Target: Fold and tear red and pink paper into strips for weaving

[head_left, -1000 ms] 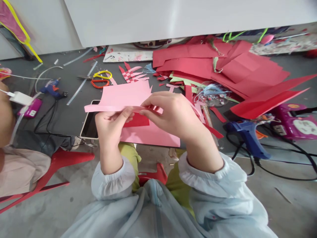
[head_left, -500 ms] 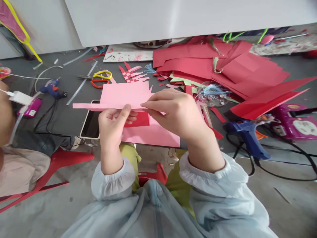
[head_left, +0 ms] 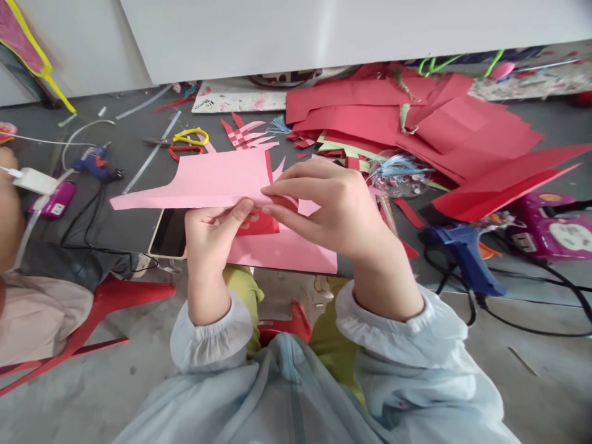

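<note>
A light pink paper (head_left: 217,176) is held up between my hands, a long narrow strip of it pointing left. My left hand (head_left: 215,231) grips its lower edge, thumb in front. My right hand (head_left: 324,203) pinches the paper near its right end, where the edge curls. Beneath my hands a red paper piece (head_left: 263,225) lies on a larger pink sheet (head_left: 296,250) at the table's front edge. Behind the held paper are woven red and pink strips (head_left: 245,132).
Scissors (head_left: 185,143) and a phone (head_left: 169,234) lie to the left. Red sheets (head_left: 361,126) are piled at the back right. A blue glue gun (head_left: 467,259) with cables sits at the right edge. A co-worker's arm (head_left: 12,209) is at far left.
The pink paper has tilted and shifted left, its strip reaching further left and lower. Its right end now curls by my right fingers, and a red edge shows behind it.
</note>
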Demonstrator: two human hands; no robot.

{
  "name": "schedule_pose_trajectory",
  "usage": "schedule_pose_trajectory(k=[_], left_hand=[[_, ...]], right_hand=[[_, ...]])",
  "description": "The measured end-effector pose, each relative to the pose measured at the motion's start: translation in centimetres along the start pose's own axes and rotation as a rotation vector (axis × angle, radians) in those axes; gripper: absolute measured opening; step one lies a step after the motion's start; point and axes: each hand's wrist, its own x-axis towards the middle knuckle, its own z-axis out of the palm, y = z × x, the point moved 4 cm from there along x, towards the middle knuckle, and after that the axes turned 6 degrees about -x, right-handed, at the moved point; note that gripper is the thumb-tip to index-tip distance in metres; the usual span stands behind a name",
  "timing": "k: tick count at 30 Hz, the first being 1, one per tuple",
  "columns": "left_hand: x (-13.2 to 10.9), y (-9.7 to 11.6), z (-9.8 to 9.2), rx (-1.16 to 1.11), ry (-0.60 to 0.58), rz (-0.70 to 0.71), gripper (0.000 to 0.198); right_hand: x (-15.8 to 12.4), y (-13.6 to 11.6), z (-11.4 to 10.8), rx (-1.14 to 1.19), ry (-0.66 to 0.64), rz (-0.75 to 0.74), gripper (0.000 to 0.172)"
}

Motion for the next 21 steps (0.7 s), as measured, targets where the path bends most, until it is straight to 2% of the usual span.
schedule_pose_trajectory(k=[6, 11, 17, 21], left_hand=[[0.1, 0.3, 0.4, -0.023, -0.015, -0.046, 0.018], [0.1, 0.1, 0.6, -0.052, 0.024, -0.104, 0.022], [0.0, 0.1, 0.5, -0.025, 0.044, -0.081, 0.020], [0.0, 0.2, 0.7, 0.011, 0.029, -0.074, 0.022]], right_hand=[[-0.1, 0.0, 0.3, -0.070, 0.019, -0.013, 0.017], [-0.2, -0.2, 0.5, -0.095, 0.017, 0.001, 0.025], [-0.1, -0.1, 0.7, -0.046, -0.010, 0.022, 0.020], [-0.1, 0.0, 1.2, -0.026, 0.016, 0.035, 0.022]])
